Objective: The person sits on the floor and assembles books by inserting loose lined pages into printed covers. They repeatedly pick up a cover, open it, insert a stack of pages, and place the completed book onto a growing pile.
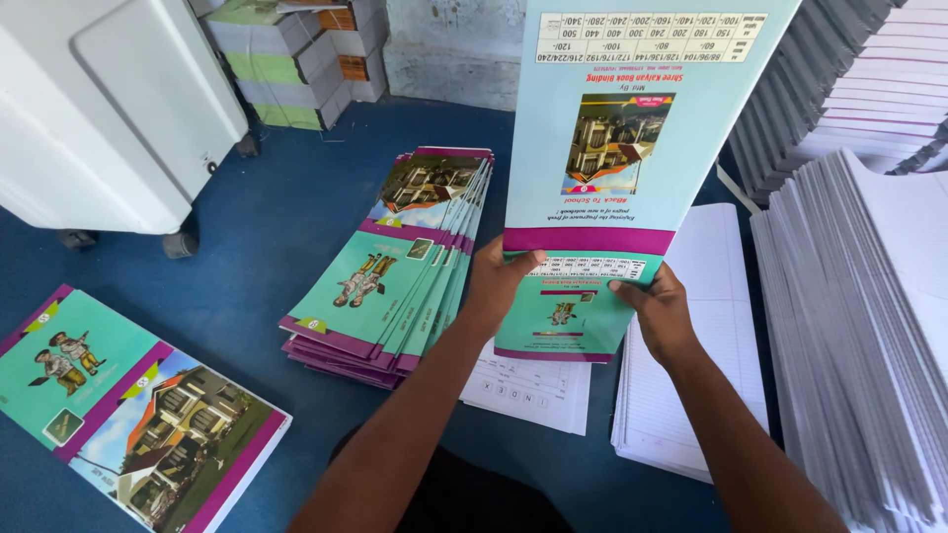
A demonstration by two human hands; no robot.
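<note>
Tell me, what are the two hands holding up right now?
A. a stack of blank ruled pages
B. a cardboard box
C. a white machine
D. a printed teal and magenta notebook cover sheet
D: the left hand and right hand grip the lower fold of a tall teal cover sheet with a magenta band, raised above the ruled pages.

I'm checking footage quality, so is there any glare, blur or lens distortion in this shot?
Head view: daylight glare sheens the held cover sheet and stacked paper edges; both hands are sharp; the wide lens bends the white machine at the edge.
</note>
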